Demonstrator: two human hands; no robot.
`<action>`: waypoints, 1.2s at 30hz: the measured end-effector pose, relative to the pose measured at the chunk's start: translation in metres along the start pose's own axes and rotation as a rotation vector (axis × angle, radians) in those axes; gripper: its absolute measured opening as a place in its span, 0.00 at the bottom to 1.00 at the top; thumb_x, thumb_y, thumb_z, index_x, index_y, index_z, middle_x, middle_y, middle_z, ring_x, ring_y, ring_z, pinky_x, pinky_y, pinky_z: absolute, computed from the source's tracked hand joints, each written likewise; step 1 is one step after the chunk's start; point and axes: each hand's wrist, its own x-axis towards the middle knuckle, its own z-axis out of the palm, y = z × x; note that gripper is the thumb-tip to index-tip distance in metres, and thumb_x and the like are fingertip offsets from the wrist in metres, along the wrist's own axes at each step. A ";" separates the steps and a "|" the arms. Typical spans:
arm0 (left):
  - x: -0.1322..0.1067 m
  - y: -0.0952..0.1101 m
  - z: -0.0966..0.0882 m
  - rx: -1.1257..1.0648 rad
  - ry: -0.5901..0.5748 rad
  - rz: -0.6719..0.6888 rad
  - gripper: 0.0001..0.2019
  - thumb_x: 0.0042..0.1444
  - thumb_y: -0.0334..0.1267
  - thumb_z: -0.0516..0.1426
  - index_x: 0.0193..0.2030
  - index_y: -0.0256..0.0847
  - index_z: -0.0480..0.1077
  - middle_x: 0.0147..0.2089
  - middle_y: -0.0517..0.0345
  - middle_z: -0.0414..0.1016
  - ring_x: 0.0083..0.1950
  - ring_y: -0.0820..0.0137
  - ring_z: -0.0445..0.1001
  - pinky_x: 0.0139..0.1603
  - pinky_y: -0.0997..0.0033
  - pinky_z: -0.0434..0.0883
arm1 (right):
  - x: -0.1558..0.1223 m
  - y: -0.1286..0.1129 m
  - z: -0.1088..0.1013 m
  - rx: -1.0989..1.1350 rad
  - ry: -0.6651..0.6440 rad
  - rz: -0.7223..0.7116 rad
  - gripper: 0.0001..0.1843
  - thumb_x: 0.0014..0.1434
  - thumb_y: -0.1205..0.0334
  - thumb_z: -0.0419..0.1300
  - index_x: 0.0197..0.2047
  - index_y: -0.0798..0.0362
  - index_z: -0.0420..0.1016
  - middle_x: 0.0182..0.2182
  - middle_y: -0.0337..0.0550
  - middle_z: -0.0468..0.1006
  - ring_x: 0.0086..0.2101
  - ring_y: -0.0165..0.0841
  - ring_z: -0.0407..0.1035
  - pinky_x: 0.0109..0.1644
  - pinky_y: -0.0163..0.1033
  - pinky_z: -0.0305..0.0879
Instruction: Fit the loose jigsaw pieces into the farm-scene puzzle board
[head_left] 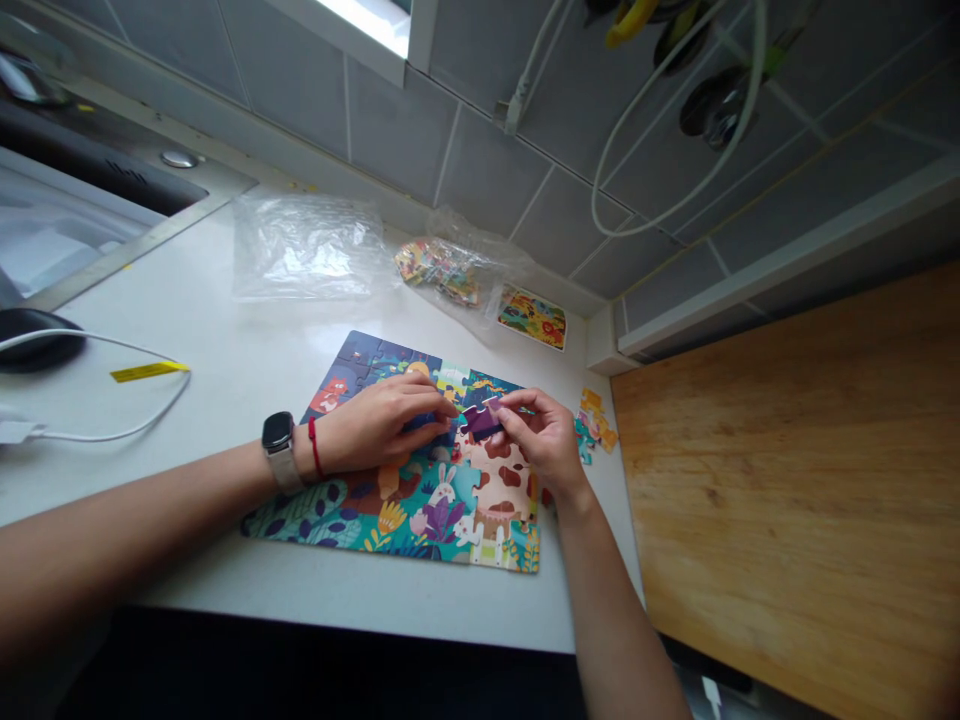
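Note:
A colourful jigsaw puzzle with a rabbit, a spotted cow and leaves lies on the white counter, much of its area joined. My right hand pinches a purple puzzle piece between thumb and fingers, tilted just above the puzzle's right half. Across the puzzle's upper middle rests my left hand, fingers stretched toward that piece, with a watch and a red cord on its wrist. Its palm covers part of the picture. Beyond my right hand lie several loose puzzle pieces, partly hidden.
Behind the puzzle are an empty clear plastic bag, a bag of puzzle pieces and a small picture card. A white cable crosses the left side. A wooden board stands right; a sink edge lies far left.

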 end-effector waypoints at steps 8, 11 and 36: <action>0.003 0.002 -0.001 -0.005 -0.033 0.038 0.12 0.75 0.39 0.53 0.46 0.40 0.77 0.43 0.51 0.80 0.44 0.65 0.76 0.49 0.65 0.73 | -0.002 -0.007 -0.042 -0.329 -0.188 0.259 0.24 0.53 0.43 0.74 0.29 0.50 0.69 0.20 0.36 0.78 0.21 0.33 0.75 0.23 0.33 0.67; 0.003 0.001 -0.001 0.000 -0.028 0.048 0.12 0.75 0.38 0.53 0.46 0.40 0.77 0.43 0.51 0.81 0.44 0.65 0.76 0.49 0.64 0.72 | -0.002 -0.006 -0.040 -0.529 -0.225 0.150 0.22 0.56 0.45 0.71 0.26 0.51 0.71 0.20 0.37 0.77 0.23 0.30 0.71 0.25 0.32 0.61; 0.001 -0.004 0.000 -0.004 -0.041 0.058 0.12 0.74 0.39 0.53 0.45 0.40 0.78 0.43 0.50 0.81 0.45 0.64 0.77 0.49 0.63 0.73 | 0.004 -0.001 -0.060 -0.946 0.016 -0.187 0.37 0.51 0.49 0.77 0.63 0.42 0.78 0.67 0.52 0.67 0.68 0.52 0.61 0.73 0.59 0.56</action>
